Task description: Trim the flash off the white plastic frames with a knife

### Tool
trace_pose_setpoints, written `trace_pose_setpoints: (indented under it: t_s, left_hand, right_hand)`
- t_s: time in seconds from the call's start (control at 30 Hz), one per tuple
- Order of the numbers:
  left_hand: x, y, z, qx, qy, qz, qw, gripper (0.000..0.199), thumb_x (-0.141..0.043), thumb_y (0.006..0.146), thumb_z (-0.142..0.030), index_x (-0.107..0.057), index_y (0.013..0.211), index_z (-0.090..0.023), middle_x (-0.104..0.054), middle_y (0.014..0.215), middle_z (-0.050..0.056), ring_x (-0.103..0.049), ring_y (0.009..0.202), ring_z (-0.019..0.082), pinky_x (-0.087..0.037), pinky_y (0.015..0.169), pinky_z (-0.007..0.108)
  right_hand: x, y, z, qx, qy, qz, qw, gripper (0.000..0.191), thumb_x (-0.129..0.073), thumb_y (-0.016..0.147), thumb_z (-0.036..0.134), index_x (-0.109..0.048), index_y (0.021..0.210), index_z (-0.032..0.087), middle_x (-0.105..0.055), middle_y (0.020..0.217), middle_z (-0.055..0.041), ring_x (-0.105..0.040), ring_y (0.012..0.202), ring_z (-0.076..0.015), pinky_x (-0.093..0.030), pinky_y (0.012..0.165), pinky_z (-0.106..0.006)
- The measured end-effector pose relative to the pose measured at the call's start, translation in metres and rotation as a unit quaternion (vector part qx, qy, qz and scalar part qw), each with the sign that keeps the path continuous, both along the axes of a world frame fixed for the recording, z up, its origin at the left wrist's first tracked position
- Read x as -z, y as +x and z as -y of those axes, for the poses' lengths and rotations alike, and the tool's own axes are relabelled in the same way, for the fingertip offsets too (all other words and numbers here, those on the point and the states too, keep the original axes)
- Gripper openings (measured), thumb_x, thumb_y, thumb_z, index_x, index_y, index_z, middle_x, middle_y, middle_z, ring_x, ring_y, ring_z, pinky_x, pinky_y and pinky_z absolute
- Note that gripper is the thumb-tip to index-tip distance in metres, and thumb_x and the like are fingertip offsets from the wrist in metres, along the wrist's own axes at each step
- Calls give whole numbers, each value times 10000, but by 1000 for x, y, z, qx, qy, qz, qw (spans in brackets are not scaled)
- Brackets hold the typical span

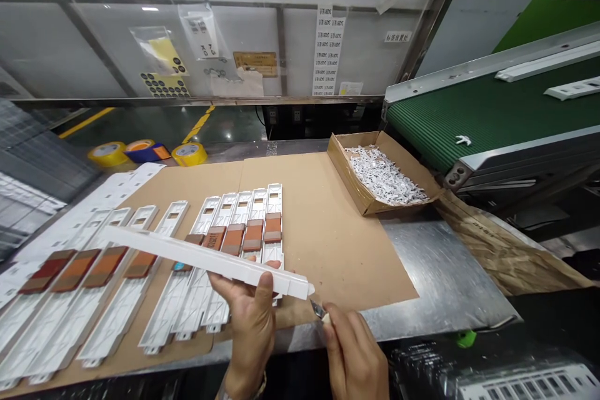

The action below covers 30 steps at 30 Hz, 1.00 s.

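Left hand (248,325) grips white plastic rail (206,260) | right hand (354,350) pinches small utility knife (319,310) just below rail's end | above cardboard sheet (328,250)

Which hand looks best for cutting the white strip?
Right, probably: the right hand holds the small knife close to the end of the strip, while the left hand is busy holding the strip.

I'm watching a clear acrylic screen (140,50) in a grey metal frame, hung with a white barcode label strip (329,50), rise behind a galvanized steel counter (445,275). Beyond it lies a glossy dark factory floor (225,125) marked with a yellow painted line (87,122). A bright green wall (539,6) stands at right, and overhead lights (150,9) glint off the screen.
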<state>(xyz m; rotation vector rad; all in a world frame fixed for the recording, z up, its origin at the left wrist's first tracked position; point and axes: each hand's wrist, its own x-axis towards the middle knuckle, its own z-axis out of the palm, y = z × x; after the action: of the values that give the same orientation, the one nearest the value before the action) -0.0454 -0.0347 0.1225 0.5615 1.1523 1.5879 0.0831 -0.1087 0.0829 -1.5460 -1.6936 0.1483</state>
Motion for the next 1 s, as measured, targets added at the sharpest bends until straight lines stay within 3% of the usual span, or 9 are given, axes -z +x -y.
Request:
trace_pose_setpoints:
  t_s: [0.27, 0.67, 1.0]
  left_hand:
    - [-2, 0, 2, -6, 3, -22, 1000, 936, -716, 727, -323, -49, 1371, -449, -514, 1017, 1, -609, 867, 145, -515, 774, 280]
    - [-2, 2, 1, -22, 6, -24, 999, 932, -727, 711, -317, -85, 1368, -473, -497, 1000, -5, -594, 837, 140, -520, 742, 292]
    - [-7, 4, 2, -29, -11, -34, 999, 958, -725, 717, -309, -53, 1388, -432, -532, 986, -2, -592, 865, 132, -477, 850, 316]
  right_hand:
    - [4, -1, -2, 12, 4, 11, 1000, 256, -407, 959, 251, -583, 1125, 167, -596, 783, -75, -575, 700, -185, -464, 623, -284]
    - [2, -1, -2, 18, -2, 28, 999, 285, -392, 964, 280, -607, 1103, 156, -611, 760, -68, -592, 677, -177, -471, 608, -264]
    - [-1, -3, -2, 33, 5, 46, 998, 288, -388, 966, 286, -613, 1113, 180, -617, 735, -52, -601, 653, -162, -463, 594, -240]
